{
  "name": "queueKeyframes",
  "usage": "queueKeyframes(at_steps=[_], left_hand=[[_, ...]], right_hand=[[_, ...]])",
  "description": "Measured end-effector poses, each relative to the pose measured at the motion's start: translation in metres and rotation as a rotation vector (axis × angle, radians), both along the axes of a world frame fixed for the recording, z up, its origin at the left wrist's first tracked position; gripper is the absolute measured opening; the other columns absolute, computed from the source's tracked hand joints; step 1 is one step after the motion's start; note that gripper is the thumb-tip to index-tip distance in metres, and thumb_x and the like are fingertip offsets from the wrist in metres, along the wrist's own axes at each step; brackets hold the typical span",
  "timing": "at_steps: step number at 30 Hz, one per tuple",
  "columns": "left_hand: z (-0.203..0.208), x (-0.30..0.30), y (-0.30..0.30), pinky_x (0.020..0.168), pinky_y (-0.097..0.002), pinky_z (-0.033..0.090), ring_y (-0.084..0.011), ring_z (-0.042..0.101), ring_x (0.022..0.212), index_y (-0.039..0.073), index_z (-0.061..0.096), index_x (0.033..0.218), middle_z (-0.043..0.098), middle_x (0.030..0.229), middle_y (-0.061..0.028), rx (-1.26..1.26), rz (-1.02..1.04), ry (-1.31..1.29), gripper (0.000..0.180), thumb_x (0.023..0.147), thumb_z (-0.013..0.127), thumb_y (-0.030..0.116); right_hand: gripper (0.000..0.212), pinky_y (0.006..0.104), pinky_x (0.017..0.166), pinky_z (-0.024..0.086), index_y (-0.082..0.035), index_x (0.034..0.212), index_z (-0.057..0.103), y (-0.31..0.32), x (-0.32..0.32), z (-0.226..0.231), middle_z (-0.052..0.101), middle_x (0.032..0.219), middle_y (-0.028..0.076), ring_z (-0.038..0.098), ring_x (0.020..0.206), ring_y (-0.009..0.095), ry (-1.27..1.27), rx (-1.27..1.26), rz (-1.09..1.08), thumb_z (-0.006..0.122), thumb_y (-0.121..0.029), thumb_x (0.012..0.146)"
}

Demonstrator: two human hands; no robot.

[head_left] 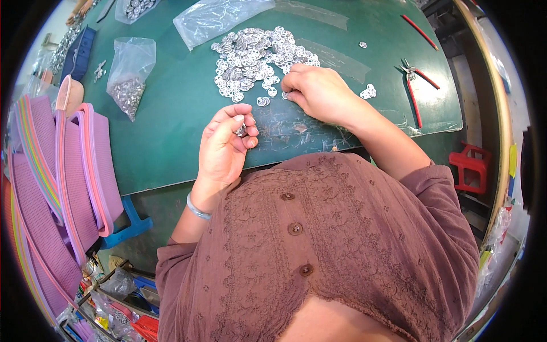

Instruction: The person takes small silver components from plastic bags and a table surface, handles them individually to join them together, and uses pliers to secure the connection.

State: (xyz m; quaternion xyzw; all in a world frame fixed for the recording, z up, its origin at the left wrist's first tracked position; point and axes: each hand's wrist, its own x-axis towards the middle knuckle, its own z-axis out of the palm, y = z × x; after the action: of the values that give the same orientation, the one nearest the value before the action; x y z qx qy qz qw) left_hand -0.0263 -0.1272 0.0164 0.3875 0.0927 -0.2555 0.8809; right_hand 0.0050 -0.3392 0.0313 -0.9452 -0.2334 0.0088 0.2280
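Observation:
My left hand (222,142) is raised over the near edge of the green table, palm turned up. Its thumb and curled fingers close on a small shiny metal piece (241,131), partly hidden by the fingers. Farther right, my right hand (319,91) rests on the table beside a spread heap of small round metal discs (245,60) with cut-out patterns. The fingertips of that hand are bent together over a single disc (285,96) at the heap's near edge. A few loose discs (262,101) lie between my two hands.
Red-handled pliers (411,73) and a red stick-like tool (419,32) lie at the right. A small disc cluster (368,91) sits near my right wrist. At the left are a bag of metal parts (128,94) and stacked purple straps (94,171). Clear plastic (219,20) lies behind the heap.

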Motion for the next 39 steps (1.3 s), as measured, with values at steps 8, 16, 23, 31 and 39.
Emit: queueKeyframes(at_steps=[8,16,23,31,39], left_hand=[[0.010,-0.004,-0.013,0.054,-0.0197,0.042,-0.0090,0.053,0.064,0.000,0.055,0.096,0.057,0.079,-0.0035,0.213,-0.043,-0.027,0.014,0.083,0.052,0.003],[0.010,-0.003,-0.022,0.050,-0.0185,0.037,-0.0066,0.047,0.060,0.003,0.057,0.091,0.055,0.073,-0.0007,0.239,-0.033,-0.152,0.009,0.083,0.057,0.008],[0.010,-0.001,-0.021,0.048,-0.0175,0.035,-0.0061,0.044,0.057,0.004,0.057,0.086,0.053,0.069,0.0003,0.250,0.039,-0.145,0.005,0.083,0.058,0.008],[0.011,-0.002,-0.021,0.048,-0.0175,0.034,-0.0056,0.043,0.056,0.003,0.057,0.086,0.053,0.069,0.0000,0.301,0.022,-0.187,0.006,0.083,0.057,0.008],[0.010,-0.004,-0.021,0.048,-0.0174,0.034,-0.0057,0.044,0.055,0.003,0.057,0.085,0.053,0.069,-0.0004,0.298,0.018,-0.186,0.006,0.083,0.057,0.008]], right_hand=[[0.008,0.0287,0.054,0.044,-0.002,0.078,0.058,0.000,0.005,-0.001,0.058,0.066,0.006,0.056,0.063,0.016,0.412,0.517,-0.053,0.059,-0.009,0.074],[0.006,0.0177,0.049,0.036,-0.005,0.075,0.059,0.022,-0.012,0.002,0.055,0.065,-0.002,0.046,0.055,0.005,0.835,1.260,-0.253,0.061,-0.010,0.075],[0.006,0.0176,0.050,0.036,-0.005,0.075,0.059,0.023,-0.017,0.002,0.054,0.064,-0.003,0.045,0.055,0.004,0.849,1.254,-0.210,0.061,-0.011,0.076],[0.013,0.0193,0.056,0.039,-0.004,0.084,0.061,0.018,-0.012,0.007,0.059,0.073,0.000,0.049,0.061,0.006,0.840,1.118,-0.204,0.062,-0.015,0.079],[0.013,0.0186,0.054,0.038,-0.002,0.083,0.062,0.019,-0.012,0.006,0.057,0.069,-0.001,0.047,0.060,0.005,0.777,1.038,-0.189,0.062,-0.014,0.077]])
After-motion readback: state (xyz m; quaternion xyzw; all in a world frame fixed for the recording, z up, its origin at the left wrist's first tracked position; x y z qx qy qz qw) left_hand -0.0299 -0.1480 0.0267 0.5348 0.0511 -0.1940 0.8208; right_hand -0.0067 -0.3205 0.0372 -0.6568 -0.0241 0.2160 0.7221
